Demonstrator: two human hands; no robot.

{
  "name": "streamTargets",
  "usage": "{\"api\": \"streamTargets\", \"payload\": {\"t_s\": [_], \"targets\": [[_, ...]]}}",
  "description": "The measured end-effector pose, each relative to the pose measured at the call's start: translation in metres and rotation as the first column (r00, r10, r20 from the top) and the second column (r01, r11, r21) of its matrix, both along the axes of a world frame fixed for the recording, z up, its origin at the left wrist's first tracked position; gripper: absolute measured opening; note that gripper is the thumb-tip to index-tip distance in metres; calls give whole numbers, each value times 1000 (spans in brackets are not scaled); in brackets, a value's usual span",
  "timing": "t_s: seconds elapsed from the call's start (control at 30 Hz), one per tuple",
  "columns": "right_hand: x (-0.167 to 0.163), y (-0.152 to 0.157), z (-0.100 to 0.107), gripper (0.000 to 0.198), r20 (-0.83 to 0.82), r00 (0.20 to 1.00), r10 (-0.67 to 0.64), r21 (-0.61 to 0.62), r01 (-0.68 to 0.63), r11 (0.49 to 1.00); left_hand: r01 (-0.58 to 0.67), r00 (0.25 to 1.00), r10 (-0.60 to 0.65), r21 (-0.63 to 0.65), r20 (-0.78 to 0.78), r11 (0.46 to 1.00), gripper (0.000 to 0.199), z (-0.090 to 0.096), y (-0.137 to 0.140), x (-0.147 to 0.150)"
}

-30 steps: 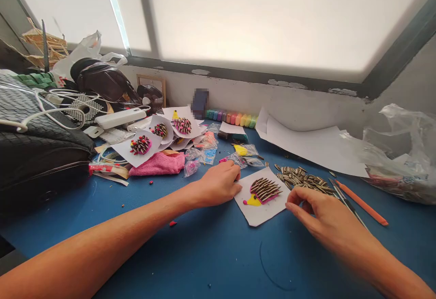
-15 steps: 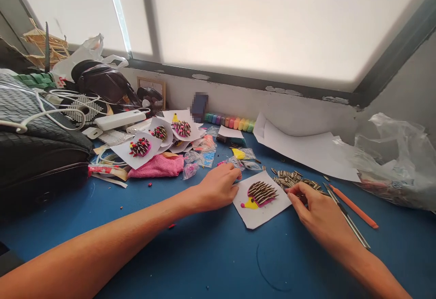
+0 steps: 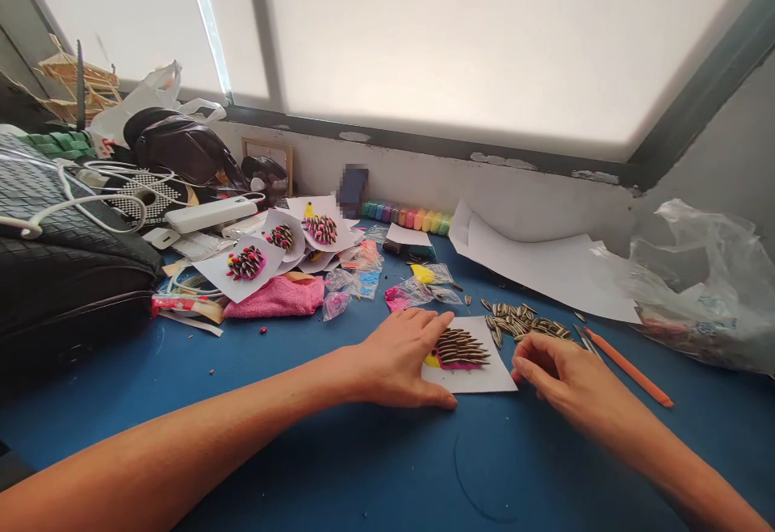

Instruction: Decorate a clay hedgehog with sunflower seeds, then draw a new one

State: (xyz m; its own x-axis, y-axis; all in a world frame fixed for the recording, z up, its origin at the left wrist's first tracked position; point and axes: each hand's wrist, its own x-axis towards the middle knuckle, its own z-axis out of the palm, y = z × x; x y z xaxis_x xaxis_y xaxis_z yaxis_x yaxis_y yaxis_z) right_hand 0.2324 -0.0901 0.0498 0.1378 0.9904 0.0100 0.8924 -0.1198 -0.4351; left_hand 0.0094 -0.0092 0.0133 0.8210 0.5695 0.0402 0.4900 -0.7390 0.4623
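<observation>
A white paper card [image 3: 493, 374] lies on the blue table, bearing a hedgehog [image 3: 461, 348] with sunflower-seed spines, a magenta body edge and a yellow face. My left hand [image 3: 403, 358] holds the card across its left end, fingers at the upper edge and thumb at the lower edge. It covers most of the hedgehog's face. Close to the card's right corner, my right hand [image 3: 550, 370] is curled with thumb and fingers together; whatever lies between the fingertips is hidden. A pile of sunflower seeds [image 3: 514, 318] lies just behind my right hand.
An orange-handled tool [image 3: 630, 366] lies to the right, beside a clear plastic bag [image 3: 708, 306]. Small clay packets [image 3: 417, 286] and white sheets [image 3: 545, 266] lie behind. Finished hedgehog cards [image 3: 284, 253], a pink cloth [image 3: 275, 298] and a black bag [image 3: 73, 274] occupy the left.
The card has turned so its lower edge runs nearly level. My left hand has moved right and spread over its left end. My right hand has shifted slightly lower beside its corner.
</observation>
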Motion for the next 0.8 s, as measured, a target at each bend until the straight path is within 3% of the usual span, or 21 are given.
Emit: {"api": "streamTargets", "payload": {"t_s": [0.13,0.37,0.43,0.5,0.6,0.8], "targets": [[2,-2,3,27,-8,999,-40,22,40,999,39,999,-39,-8,28,999,97,-1,5,-1],[3,-2,-3,32,-201,979,-29,74,45,996,141,987,-137,-36,88,989,92,7,3,-2],[3,-2,-4,35,-184,983,-6,88,22,996,73,981,-72,2,179,997,73,8,8,-3],[2,-2,-2,39,-148,989,6,111,10,994,-99,968,75,90,239,991,45,7,19,-4],[-4,-3,1,46,-99,995,-9,144,24,989,-324,946,307,261,103,910,36,-1,41,-9],[-18,-3,6,42,-137,991,-9,180,33,983,-352,935,344,307,81,884,27,-14,64,-14]]}}
